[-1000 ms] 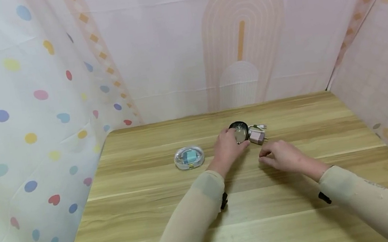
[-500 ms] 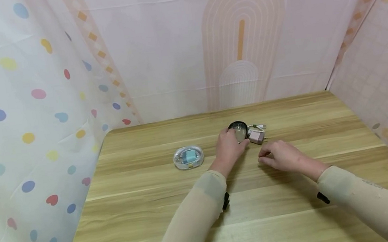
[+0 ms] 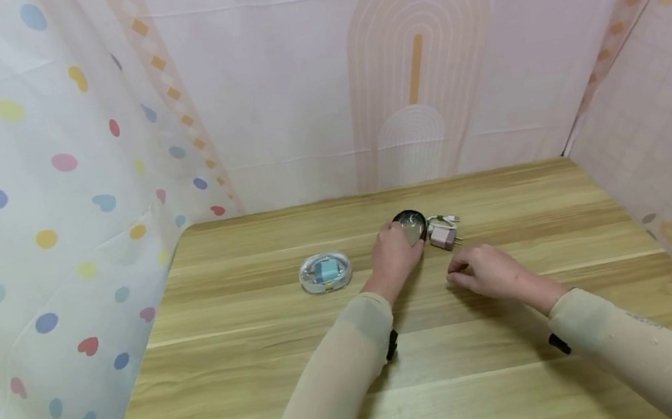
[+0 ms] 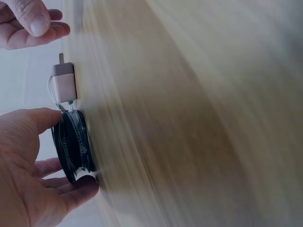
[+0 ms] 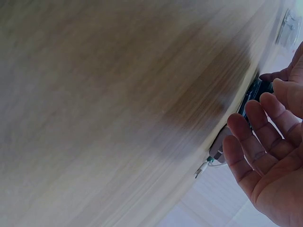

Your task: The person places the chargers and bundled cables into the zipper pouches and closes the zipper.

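Observation:
In the head view, my left hand (image 3: 395, 258) grips a small black zippered case (image 3: 412, 225) with a clear top, lying on the table. The left wrist view shows the thumb on one end of the case (image 4: 72, 144) and fingers round the other, with its zip edge facing the camera. Just right of the case lies a pink charger plug (image 3: 443, 235) with a white cable (image 3: 447, 219). My right hand (image 3: 497, 273) hovers near the plug, fingers loosely curled; the right wrist view shows nothing in its palm (image 5: 279, 187).
To the left on the wooden table (image 3: 235, 364) sits a clear oval case (image 3: 325, 273) with a blue charger plug and a coiled cable inside. Patterned curtains (image 3: 271, 105) hang behind the table and along both sides.
My left hand and the black case have shifted slightly left, away from the pink plug. The right hand stays nearly still.

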Motion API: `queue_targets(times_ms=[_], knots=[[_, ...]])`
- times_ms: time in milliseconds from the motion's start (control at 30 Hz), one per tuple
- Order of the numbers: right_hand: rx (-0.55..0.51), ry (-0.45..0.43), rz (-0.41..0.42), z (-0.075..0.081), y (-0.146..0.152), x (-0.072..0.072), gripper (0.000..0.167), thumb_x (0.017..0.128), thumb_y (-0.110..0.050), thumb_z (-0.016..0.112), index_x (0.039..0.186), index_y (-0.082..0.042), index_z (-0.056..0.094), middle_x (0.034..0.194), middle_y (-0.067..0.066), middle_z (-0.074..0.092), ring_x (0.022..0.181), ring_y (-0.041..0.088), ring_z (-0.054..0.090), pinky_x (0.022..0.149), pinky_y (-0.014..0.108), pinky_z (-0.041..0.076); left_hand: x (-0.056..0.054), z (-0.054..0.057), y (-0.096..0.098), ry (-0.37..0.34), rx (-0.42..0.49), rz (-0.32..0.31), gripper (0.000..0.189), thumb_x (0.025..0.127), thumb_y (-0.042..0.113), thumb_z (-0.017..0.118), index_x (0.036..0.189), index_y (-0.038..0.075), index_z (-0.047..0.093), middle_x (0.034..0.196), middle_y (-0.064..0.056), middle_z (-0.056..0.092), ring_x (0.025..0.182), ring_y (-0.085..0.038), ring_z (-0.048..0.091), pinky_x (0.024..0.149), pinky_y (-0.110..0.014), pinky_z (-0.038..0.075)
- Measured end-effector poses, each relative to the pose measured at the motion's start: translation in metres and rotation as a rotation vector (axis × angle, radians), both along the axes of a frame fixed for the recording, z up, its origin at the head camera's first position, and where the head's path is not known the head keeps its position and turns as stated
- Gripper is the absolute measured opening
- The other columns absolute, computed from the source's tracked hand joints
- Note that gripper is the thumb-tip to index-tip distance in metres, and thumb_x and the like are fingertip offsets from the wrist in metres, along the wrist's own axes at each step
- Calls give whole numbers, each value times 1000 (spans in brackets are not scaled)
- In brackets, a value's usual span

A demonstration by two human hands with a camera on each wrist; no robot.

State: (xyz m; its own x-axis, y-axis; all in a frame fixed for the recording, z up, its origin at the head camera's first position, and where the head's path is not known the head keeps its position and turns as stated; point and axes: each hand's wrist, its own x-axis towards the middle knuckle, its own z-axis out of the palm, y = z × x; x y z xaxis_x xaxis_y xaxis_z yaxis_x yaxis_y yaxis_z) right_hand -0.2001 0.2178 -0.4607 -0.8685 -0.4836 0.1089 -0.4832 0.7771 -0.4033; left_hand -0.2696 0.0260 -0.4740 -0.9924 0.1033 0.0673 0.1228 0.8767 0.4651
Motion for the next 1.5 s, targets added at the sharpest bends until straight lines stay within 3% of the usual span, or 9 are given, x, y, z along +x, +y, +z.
queue_targets(times_ms=[367,800,1133,1500], knots=[[6,-11,-7,-1,1,-2,7,98,-15,77,97,-10,81,95,3,82,90,20,78,82,44,66,1,0,-8,-24,-54,6,65,99,40,75,141,-7,61,138,-21,69,123,-34,68,99,-42,64],[12,-28,-5,-3,1,-5,8,97,-17,78,98,-10,81,96,4,82,88,20,78,83,45,65,11,-2,-20,21,-57,-20,62,99,40,75,135,-9,64,126,-20,72,116,-32,69,92,-40,65],[-9,-25,-19,-2,4,-4,7,98,-16,77,98,-10,81,96,3,82,90,19,78,82,45,65,26,-1,-21,-19,-25,-40,61,98,42,76,132,-7,64,122,-21,72,108,-30,72,85,-37,66],[-16,-28,-28,-1,6,-6,8,98,-17,78,99,-10,81,98,5,83,92,22,79,85,47,65,50,2,-26,21,-72,-84,58,98,42,76,123,-9,66,113,-21,74,110,-34,72,91,-41,65]])
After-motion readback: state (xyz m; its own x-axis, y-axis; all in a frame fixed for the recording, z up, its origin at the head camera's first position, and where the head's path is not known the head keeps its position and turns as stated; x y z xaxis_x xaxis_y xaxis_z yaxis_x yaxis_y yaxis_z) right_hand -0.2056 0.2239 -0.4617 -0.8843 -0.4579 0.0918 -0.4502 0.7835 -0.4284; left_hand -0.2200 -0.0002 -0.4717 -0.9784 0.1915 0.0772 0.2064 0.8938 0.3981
